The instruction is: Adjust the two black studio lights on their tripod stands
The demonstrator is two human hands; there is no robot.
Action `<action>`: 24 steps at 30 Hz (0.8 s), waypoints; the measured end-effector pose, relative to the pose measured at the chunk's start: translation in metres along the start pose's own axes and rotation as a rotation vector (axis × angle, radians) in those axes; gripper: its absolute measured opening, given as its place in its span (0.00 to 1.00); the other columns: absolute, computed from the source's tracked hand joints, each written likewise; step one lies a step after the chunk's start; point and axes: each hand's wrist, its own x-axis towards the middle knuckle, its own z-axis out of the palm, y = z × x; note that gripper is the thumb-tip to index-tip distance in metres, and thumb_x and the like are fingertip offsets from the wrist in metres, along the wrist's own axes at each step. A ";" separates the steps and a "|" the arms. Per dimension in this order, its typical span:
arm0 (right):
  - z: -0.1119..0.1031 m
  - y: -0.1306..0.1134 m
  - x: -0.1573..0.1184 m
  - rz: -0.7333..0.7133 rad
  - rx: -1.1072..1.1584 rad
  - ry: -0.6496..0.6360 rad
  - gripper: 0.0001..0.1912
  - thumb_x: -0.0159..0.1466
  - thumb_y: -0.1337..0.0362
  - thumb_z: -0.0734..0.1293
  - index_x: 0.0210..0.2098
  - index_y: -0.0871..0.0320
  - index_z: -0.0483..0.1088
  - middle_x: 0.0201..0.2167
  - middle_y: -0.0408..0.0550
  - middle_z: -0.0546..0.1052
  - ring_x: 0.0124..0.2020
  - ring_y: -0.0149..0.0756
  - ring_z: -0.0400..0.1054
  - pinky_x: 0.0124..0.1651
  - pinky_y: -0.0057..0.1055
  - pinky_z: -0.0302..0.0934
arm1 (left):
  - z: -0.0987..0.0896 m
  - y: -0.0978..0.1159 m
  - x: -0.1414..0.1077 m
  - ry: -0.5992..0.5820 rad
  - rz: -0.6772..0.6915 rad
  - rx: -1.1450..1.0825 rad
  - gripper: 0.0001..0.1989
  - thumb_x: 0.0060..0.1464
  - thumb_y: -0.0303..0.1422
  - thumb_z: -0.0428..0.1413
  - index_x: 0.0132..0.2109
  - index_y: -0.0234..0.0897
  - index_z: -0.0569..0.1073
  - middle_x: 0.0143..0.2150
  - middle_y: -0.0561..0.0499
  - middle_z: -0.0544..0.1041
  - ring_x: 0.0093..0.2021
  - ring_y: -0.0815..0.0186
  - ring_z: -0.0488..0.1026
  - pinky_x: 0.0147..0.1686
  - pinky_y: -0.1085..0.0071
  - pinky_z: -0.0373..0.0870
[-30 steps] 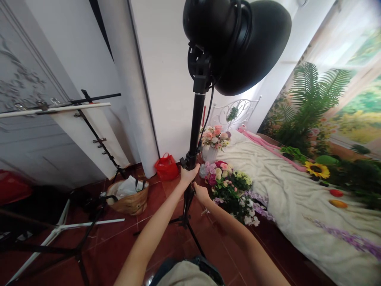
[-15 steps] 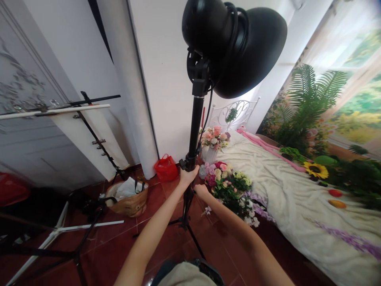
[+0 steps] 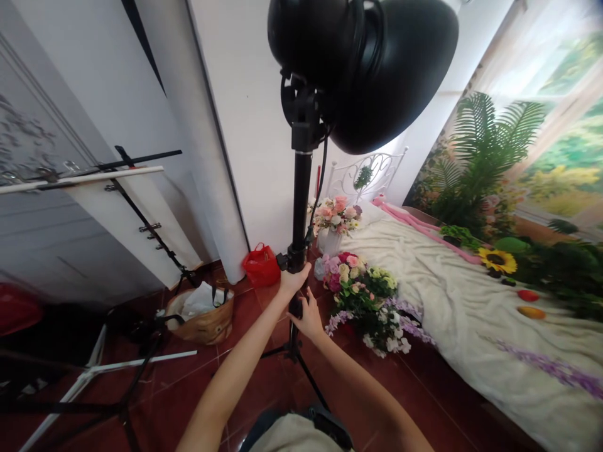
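Note:
A black light stand [image 3: 302, 207] rises in front of me, topped by a big black studio light [image 3: 330, 44] with a wide reflector facing right. My left hand [image 3: 294, 280] is wrapped round the pole just under a collar with a knob [image 3: 282, 260]. Lower down, my right hand [image 3: 308, 316] is at the lower pole with its fingers apart, the thumb and fingertips beside the black shaft. A cable [image 3: 321, 188] hangs from the lamp along the pole. The stand's legs [image 3: 308, 376] spread on the floor.
Artificial flowers [image 3: 358, 282] stand close on the right beside a bed with a cream cover [image 3: 452, 295]. A red bag [image 3: 261, 265] and a basket [image 3: 207, 320] sit left of the stand. White and black stand legs [image 3: 89, 370] lie further left on red tiles.
My right hand has opened from its closed grip and moved slightly down and left. My left hand still holds the pole. The lamp looks larger and nearer, shifted a little left.

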 end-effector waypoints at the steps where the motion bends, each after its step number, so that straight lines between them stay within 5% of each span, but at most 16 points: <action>1: 0.001 -0.001 0.004 0.012 0.003 -0.006 0.24 0.55 0.55 0.68 0.47 0.60 0.65 0.63 0.63 0.52 0.62 0.52 0.52 0.57 0.47 0.58 | 0.000 0.003 0.001 -0.022 -0.001 0.001 0.08 0.35 0.31 0.62 0.20 0.37 0.68 0.15 0.55 0.70 0.22 0.67 0.71 0.32 0.67 0.73; 5: 0.005 0.001 0.007 0.026 0.013 -0.021 0.21 0.56 0.54 0.67 0.45 0.60 0.64 0.59 0.63 0.58 0.57 0.50 0.59 0.53 0.44 0.63 | -0.002 -0.002 -0.001 -0.047 -0.054 0.001 0.08 0.36 0.32 0.62 0.20 0.37 0.69 0.13 0.56 0.67 0.23 0.65 0.72 0.35 0.65 0.73; 13: 0.007 0.003 0.008 0.038 0.000 -0.043 0.27 0.54 0.56 0.68 0.50 0.60 0.62 0.55 0.61 0.62 0.54 0.50 0.61 0.52 0.46 0.62 | -0.009 -0.070 -0.013 -0.009 -0.186 0.076 0.09 0.36 0.35 0.63 0.21 0.38 0.70 0.18 0.53 0.73 0.31 0.61 0.76 0.41 0.63 0.72; 18: 0.003 0.007 0.006 0.000 0.022 -0.070 0.37 0.53 0.60 0.68 0.59 0.59 0.54 0.58 0.61 0.59 0.59 0.50 0.57 0.56 0.46 0.58 | -0.020 -0.112 -0.026 0.003 -0.157 0.130 0.11 0.33 0.37 0.64 0.25 0.38 0.71 0.28 0.49 0.78 0.34 0.60 0.76 0.43 0.62 0.72; 24: -0.022 0.020 -0.007 -0.103 0.137 -0.079 0.40 0.55 0.65 0.65 0.64 0.57 0.47 0.64 0.57 0.54 0.64 0.43 0.50 0.62 0.44 0.53 | -0.023 -0.147 -0.032 -0.016 -0.113 0.167 0.13 0.35 0.40 0.63 0.25 0.38 0.70 0.27 0.49 0.77 0.31 0.62 0.75 0.38 0.65 0.73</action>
